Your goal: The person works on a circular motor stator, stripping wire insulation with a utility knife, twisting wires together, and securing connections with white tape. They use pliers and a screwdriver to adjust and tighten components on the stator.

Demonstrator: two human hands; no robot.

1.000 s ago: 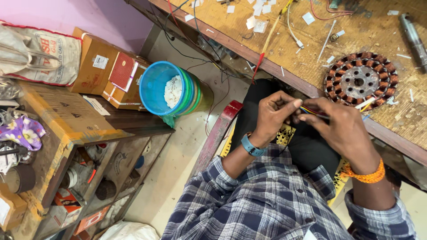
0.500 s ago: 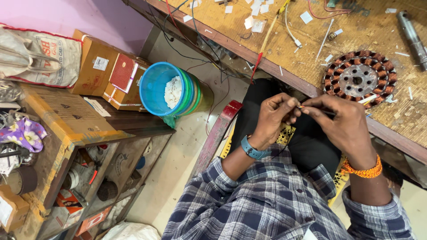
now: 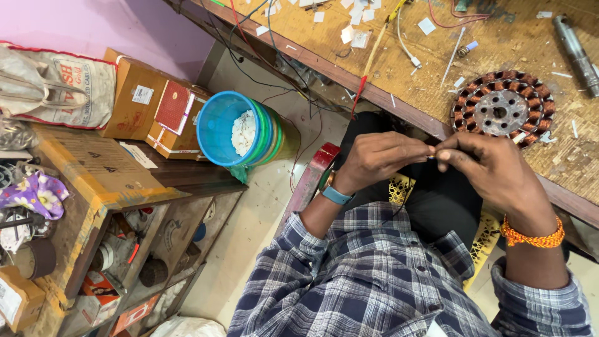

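My left hand (image 3: pixel 380 159) and my right hand (image 3: pixel 490 168) meet fingertip to fingertip over my lap, below the workbench edge. Both pinch a thin wire (image 3: pixel 432 156) between thumb and fingers; only a short bit of it shows between them. My left wrist carries a blue watch band, my right wrist an orange thread band. Just above my right hand, on the bench, lies a round fan stator (image 3: pixel 503 108) with copper coils around a grey metal hub.
The wooden workbench (image 3: pixel 399 56) carries paper scraps, wires and a metal shaft (image 3: pixel 575 51). A blue bucket (image 3: pixel 240 130) with white scraps stands on the floor. Cardboard boxes (image 3: pixel 146 106), a cloth bag and a cluttered shelf unit (image 3: pixel 93 206) fill the left.
My hands have drawn closer together, the fingertips now touching around the wire. The yellowish strand seen between them a second ago no longer shows.
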